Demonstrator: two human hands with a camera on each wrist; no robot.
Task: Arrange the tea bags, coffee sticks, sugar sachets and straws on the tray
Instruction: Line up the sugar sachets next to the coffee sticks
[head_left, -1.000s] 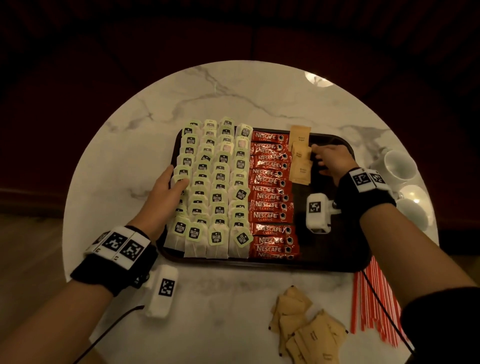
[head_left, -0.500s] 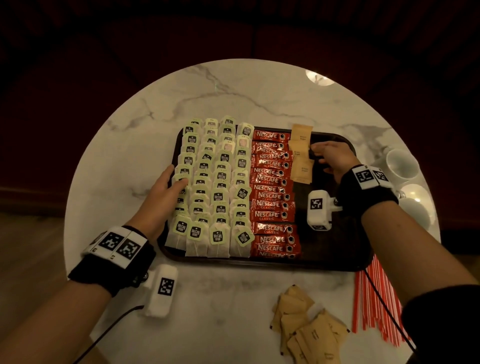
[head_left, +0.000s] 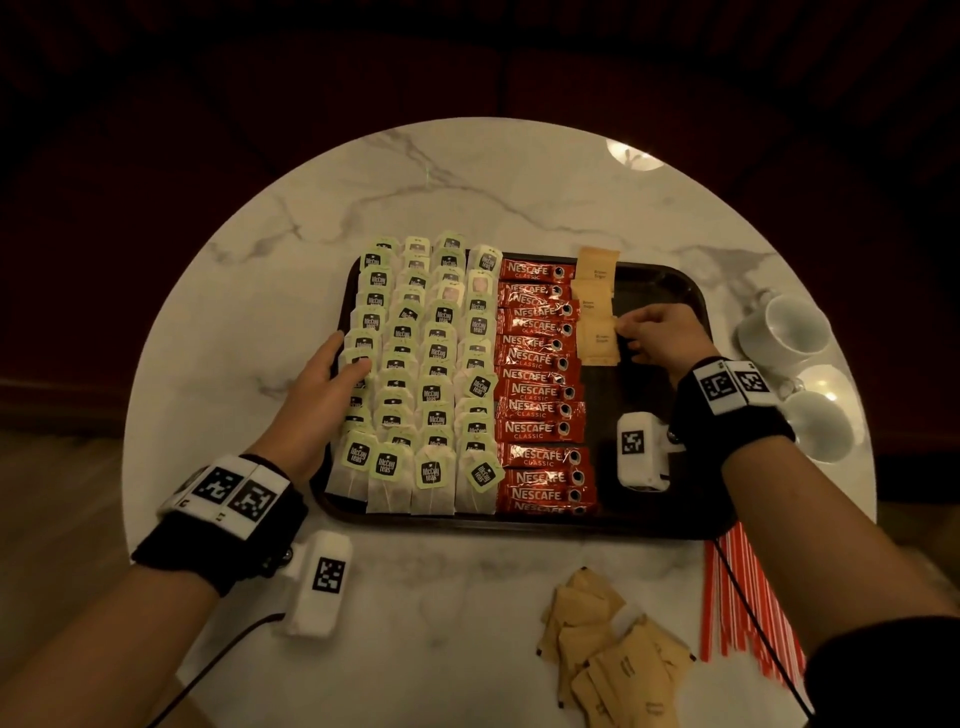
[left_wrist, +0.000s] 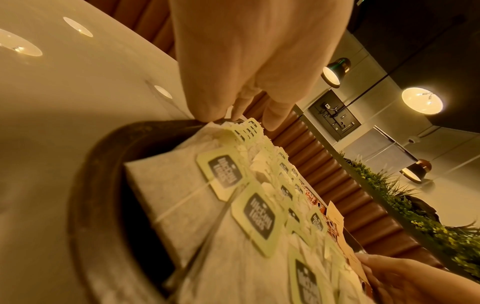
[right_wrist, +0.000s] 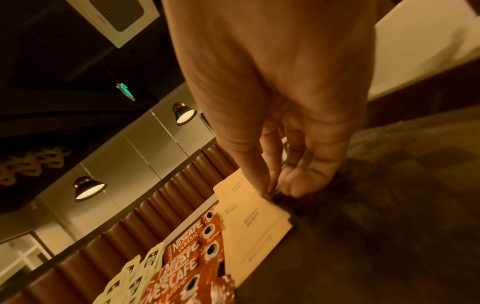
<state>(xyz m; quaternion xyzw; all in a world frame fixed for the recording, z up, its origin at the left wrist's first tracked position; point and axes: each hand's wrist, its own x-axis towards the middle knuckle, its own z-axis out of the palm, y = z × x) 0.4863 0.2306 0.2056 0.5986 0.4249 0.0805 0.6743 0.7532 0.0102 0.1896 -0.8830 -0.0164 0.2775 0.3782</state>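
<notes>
Right hand (head_left: 657, 332): I'm pinching the sugar packet (head_left: 600, 340), lying just left of my fingertips.
Left hand (head_left: 332, 371): fingers straight, resting on tea bags (head_left: 415, 374).

Each bare forearm wears a black wristband (head_left: 218, 540) topped with white square blocks printed with black-and-white coded markers. A white boxy camera unit (head_left: 319, 584) with its own marker hangs below the left band, a thin black cable trailing from it. The right band (head_left: 730, 421) carries a matching unit (head_left: 640, 451) and cable. A dark sleeve (head_left: 883, 670) covers the right upper arm.
</notes>
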